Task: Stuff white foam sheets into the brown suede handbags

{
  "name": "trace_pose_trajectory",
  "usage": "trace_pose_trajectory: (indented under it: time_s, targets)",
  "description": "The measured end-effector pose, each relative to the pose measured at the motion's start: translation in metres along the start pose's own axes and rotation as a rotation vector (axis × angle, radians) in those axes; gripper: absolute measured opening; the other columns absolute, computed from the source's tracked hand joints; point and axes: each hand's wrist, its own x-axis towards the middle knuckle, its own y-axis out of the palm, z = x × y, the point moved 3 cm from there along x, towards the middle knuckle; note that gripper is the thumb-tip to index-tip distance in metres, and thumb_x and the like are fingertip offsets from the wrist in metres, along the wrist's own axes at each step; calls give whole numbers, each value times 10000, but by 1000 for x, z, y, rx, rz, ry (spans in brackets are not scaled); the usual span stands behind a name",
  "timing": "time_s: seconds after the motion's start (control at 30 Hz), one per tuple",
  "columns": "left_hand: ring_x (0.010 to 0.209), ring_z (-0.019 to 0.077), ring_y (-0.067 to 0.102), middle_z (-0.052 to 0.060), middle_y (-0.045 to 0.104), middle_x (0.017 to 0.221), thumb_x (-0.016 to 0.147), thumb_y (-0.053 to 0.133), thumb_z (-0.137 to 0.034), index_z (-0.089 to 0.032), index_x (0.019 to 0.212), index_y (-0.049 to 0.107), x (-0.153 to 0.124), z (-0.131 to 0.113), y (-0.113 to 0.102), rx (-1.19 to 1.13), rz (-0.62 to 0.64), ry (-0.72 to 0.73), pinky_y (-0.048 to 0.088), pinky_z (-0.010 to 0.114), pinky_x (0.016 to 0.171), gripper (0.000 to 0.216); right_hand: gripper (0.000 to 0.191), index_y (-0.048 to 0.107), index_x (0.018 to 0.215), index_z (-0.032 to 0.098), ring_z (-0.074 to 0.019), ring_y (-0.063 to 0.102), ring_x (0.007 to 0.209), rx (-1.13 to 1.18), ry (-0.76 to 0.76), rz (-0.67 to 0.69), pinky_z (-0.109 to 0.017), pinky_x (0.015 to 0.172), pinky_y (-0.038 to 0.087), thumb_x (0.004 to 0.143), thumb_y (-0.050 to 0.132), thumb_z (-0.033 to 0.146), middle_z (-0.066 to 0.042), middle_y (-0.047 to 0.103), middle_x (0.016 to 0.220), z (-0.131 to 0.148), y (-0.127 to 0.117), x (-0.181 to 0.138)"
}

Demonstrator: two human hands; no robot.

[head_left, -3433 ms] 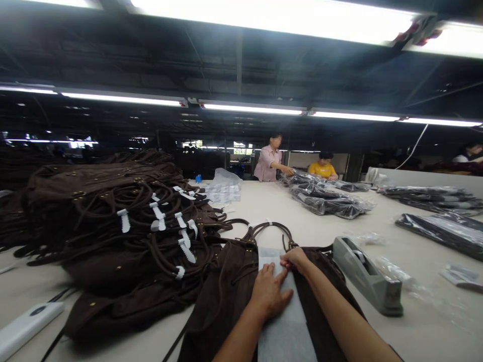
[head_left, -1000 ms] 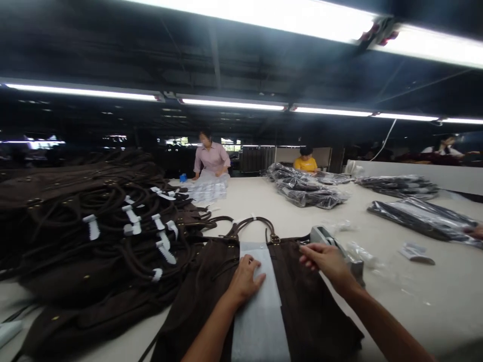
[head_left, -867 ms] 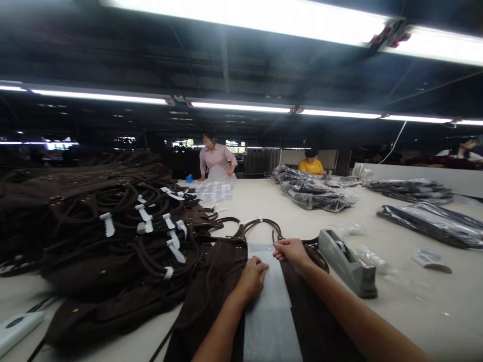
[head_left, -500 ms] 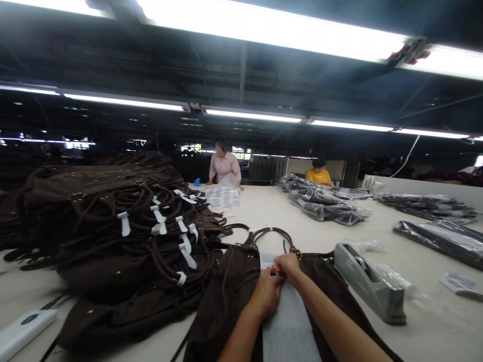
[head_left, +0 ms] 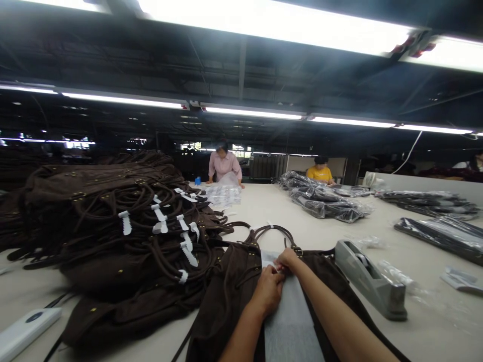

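Note:
A dark brown handbag lies on the table in front of me, its looped handles pointing away. Down its middle runs a pale, thin sheet of wrapping material. My left hand is closed, its fingertips pinching at the upper part of this sheet. Right beside it, my right hand is also closed on the sheet, near the bag's top edge. The fingertips of both hands almost meet, and what lies exactly between them is partly hidden.
A grey tape dispenser stands right of the bag. Brown bags with white-wrapped handles form a pile on the left. Plastic-wrapped bags lie farther back. A white device sits front left. Two people work across the table.
My hands stay at the same spot on the sheet, with only slight finger movement. The person in pink has lowered their head. The view has shifted slightly.

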Motion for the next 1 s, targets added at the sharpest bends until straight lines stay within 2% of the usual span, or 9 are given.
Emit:
trace_pose_trajectory:
  time_s: [0.1, 0.3, 0.4, 0.53, 0.57, 0.63, 0.7, 0.8, 1.0]
  targets:
    - [1054, 231, 517, 100, 573, 1063, 859, 494, -194, -203, 995, 737, -1, 0, -1, 6, 2, -10, 432, 342, 975, 279, 144, 655, 637, 153, -184, 618, 520, -146, 76, -32, -210, 424, 425, 665, 796, 166, -21, 504, 389, -2, -5, -9]
    - [1059, 209, 527, 87, 590, 1040, 817, 537, -126, -162, 968, 668, -1, 0, -5, 26, -28, -39, 421, 302, 959, 203, 268, 573, 492, 165, -135, 519, 400, -163, -8, 8, -208, 381, 370, 658, 774, 227, -23, 535, 390, -19, -22, -58]
    - [1032, 201, 541, 77, 602, 1006, 803, 543, -108, -164, 884, 644, 0, 0, -6, 34, -36, -42, 424, 294, 938, 141, 182, 632, 687, 164, -126, 561, 457, -104, -69, -105, -203, 446, 406, 793, 655, 310, -30, 632, 529, -39, -86, -84]
    - [985, 205, 559, 73, 607, 956, 788, 523, -84, -169, 810, 610, 4, 0, -6, 23, -33, -28, 424, 318, 923, 124, 223, 657, 933, 181, -175, 646, 741, -169, 45, -563, -241, 623, 451, 863, 559, 369, -86, 701, 838, -90, -218, -112]
    - [976, 210, 562, 76, 608, 947, 789, 513, -86, -169, 801, 603, 5, 0, -6, 17, -30, -22, 423, 330, 920, 123, 237, 669, 912, 174, -193, 640, 797, -197, 113, -617, -255, 651, 447, 852, 579, 384, -103, 693, 874, -107, -244, -118]
    - [962, 220, 567, 81, 611, 932, 792, 501, -98, -171, 784, 590, 8, 0, -7, 0, -21, -12, 423, 352, 915, 115, 297, 685, 801, 135, -199, 615, 772, -193, 249, -564, -271, 647, 439, 841, 606, 419, -126, 671, 839, -140, -278, -126]
    - [952, 226, 574, 83, 613, 926, 794, 503, -124, -175, 770, 579, 10, 1, -8, -16, -14, -9, 427, 363, 910, 94, 394, 682, 704, 102, -147, 559, 644, -101, 319, -418, -258, 608, 437, 842, 611, 465, -109, 640, 742, -167, -286, -128]
    - [940, 227, 583, 76, 618, 922, 793, 515, -167, -184, 764, 573, 10, 2, -9, -28, -13, -14, 430, 363, 904, 67, 449, 714, 751, 101, -75, 458, 556, 48, 329, -238, -216, 583, 434, 836, 610, 529, -53, 608, 722, -191, -274, -123]
    - [939, 214, 587, 68, 623, 919, 775, 510, -155, -181, 773, 589, 8, 3, -9, -21, -27, -44, 427, 331, 893, 83, 345, 740, 771, 133, -60, 395, 558, 157, 273, -132, -187, 529, 333, 741, 706, 475, -6, 563, 699, -192, -251, -105]
